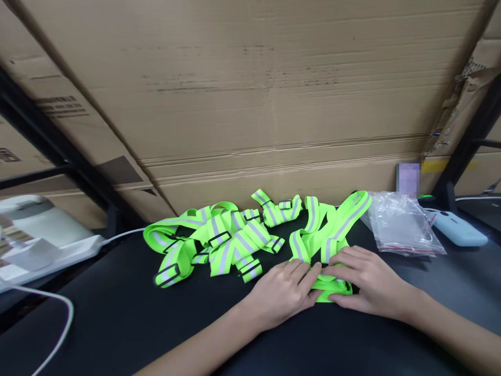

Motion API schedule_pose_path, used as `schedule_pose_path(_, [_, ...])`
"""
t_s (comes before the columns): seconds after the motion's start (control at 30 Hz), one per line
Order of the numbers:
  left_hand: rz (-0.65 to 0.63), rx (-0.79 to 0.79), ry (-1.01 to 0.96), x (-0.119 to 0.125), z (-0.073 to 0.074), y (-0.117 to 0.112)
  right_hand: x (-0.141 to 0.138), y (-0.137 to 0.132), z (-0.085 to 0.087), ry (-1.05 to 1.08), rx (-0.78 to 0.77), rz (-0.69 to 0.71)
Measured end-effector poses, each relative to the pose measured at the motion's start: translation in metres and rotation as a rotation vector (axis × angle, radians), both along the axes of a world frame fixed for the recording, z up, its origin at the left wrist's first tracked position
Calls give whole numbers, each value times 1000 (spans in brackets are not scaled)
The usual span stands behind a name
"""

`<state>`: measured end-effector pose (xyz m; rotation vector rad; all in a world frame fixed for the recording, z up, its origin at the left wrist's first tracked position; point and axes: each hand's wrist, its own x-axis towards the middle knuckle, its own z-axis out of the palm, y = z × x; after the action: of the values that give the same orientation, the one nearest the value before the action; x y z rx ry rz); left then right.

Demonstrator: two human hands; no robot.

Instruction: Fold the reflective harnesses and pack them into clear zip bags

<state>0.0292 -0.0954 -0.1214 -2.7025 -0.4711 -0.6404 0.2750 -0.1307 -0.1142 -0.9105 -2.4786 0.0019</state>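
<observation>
A neon-green reflective strap (340, 224) with a grey stripe lies on the black tabletop, its near end gathered under both my hands. My left hand (287, 287) grips the strap from the left, fingers bent and pressed together on it. From the right, my right hand (362, 282) holds the same bunched part, with the thumb at the near edge and the fingers over the top. My fingertips almost meet. To the left sits a tangled heap of similar green straps (238, 243) with black buckles. Part of the strap is hidden beneath my fingers.
Clear plastic zip bags (403, 222) lie right of the strap, beside a light-blue device (457, 228). A white power strip (78, 256) with plugs and a cable (64, 324) is at far left. Cardboard (266, 104) walls off the back, between black metal frame posts (70, 151).
</observation>
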Motion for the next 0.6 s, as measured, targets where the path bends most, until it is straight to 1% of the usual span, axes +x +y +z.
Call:
schedule_pose_path(0.1, [2, 82, -41, 2, -1, 0, -2, 0, -2, -24, -4, -31])
schedule_pose_path(0.27, [-10, 128, -103, 2, 1, 2, -5, 3, -7, -64, 110, -62])
schedule_pose_path(0.33, [-7, 108, -102, 0, 3, 3, -5, 4, -10, -75, 118, -46])
schedule_pose_path(0.5, [-16, -35, -13, -6, 7, 3, -4, 3, -12, -33, 69, 5])
schedule_pose_path(0.6, [-24, -62, -3, -7, 7, 2, -3, 2, -11, -3, 62, 30])
